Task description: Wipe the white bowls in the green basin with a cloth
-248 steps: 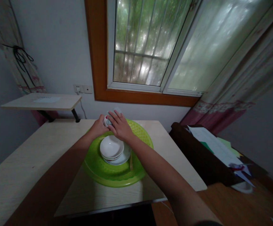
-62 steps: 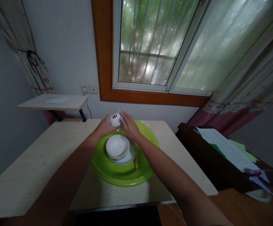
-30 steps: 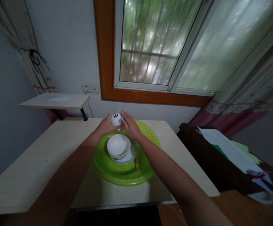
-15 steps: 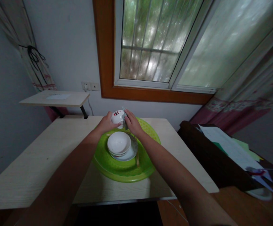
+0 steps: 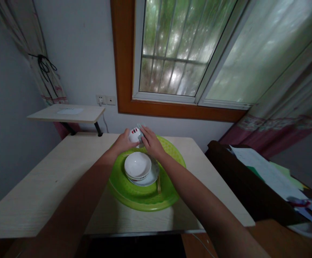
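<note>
My left hand (image 5: 123,141) grips a white bowl (image 5: 134,134) with red and black marks, tilted above the far side of a green basin (image 5: 145,206). Against the bowl's right side, my right hand (image 5: 150,141) presses a pale cloth (image 5: 140,127), its fingers closed over it. Below the hands, stacked white bowls (image 5: 137,165) rest on a white plate (image 5: 154,173) inside the basin. Wooden chopsticks (image 5: 159,182) lie at the plate's right, and part of another thin stick shows behind the stack.
The basin stands on a pale wooden table (image 5: 72,172). A small raised shelf (image 5: 88,114) with a paper on it is at the back left. Dark furniture holding papers (image 5: 260,172) stands to the right. A window (image 5: 174,53) is behind.
My right hand has shifted slightly over the bowl's side, with the cloth now flatter against it. The bowl stays in my left hand. The view has moved a little.
</note>
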`<action>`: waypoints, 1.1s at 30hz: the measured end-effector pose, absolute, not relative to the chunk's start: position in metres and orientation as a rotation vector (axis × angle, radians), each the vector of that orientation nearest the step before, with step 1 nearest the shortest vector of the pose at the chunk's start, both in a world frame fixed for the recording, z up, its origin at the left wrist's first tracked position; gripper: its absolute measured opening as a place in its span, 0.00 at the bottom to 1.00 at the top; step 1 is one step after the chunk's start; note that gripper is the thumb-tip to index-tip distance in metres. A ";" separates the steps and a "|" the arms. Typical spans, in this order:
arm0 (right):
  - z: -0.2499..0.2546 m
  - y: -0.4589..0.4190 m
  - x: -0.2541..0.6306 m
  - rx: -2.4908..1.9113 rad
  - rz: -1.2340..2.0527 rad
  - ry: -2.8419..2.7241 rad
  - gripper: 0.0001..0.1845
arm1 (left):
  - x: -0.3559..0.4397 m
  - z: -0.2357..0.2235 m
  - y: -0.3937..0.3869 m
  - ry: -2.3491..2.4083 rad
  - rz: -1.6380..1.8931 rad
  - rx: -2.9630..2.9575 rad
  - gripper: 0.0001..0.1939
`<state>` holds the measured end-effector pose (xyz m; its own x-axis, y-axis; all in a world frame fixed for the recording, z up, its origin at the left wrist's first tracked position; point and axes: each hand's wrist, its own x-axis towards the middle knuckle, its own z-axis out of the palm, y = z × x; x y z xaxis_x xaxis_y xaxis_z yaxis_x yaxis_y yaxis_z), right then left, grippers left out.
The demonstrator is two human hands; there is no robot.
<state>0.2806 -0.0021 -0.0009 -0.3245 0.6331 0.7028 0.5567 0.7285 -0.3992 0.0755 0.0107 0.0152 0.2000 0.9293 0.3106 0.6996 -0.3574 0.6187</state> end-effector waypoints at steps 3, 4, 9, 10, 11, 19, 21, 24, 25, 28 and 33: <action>0.007 -0.011 0.275 -0.848 0.037 -2.125 0.27 | 0.074 0.014 0.012 1.491 0.943 2.146 0.27; 0.008 -0.013 0.274 -0.844 0.025 -2.146 0.27 | 0.074 0.013 0.012 1.479 0.946 2.150 0.27; 0.007 -0.011 0.275 -0.842 0.065 -2.082 0.26 | 0.075 0.016 0.010 1.482 0.963 2.124 0.28; 0.005 -0.009 0.276 -0.851 0.087 -2.043 0.26 | 0.076 0.016 0.010 1.492 0.967 2.112 0.28; 0.003 -0.006 0.278 -0.867 0.110 -2.002 0.26 | 0.076 0.017 0.009 1.500 0.969 2.105 0.29; -0.010 0.009 0.288 -1.015 0.241 -1.784 0.27 | 0.075 0.019 0.007 1.497 0.954 2.143 0.31; -0.009 0.007 0.287 -1.004 0.224 -1.812 0.26 | 0.075 0.019 0.007 1.507 0.936 2.152 0.31; -0.004 0.002 0.285 -0.971 0.166 -1.885 0.26 | 0.076 0.018 0.007 1.513 0.920 2.154 0.30; -0.003 0.000 0.284 -0.958 0.143 -1.912 0.26 | 0.076 0.018 0.007 1.508 0.918 2.154 0.30; 0.000 -0.004 0.281 -0.912 0.080 -1.994 0.26 | 0.076 0.017 0.008 1.482 0.924 2.153 0.30; 0.003 -0.007 0.278 -0.841 0.036 -2.046 0.26 | 0.076 0.018 0.007 1.463 0.965 2.144 0.28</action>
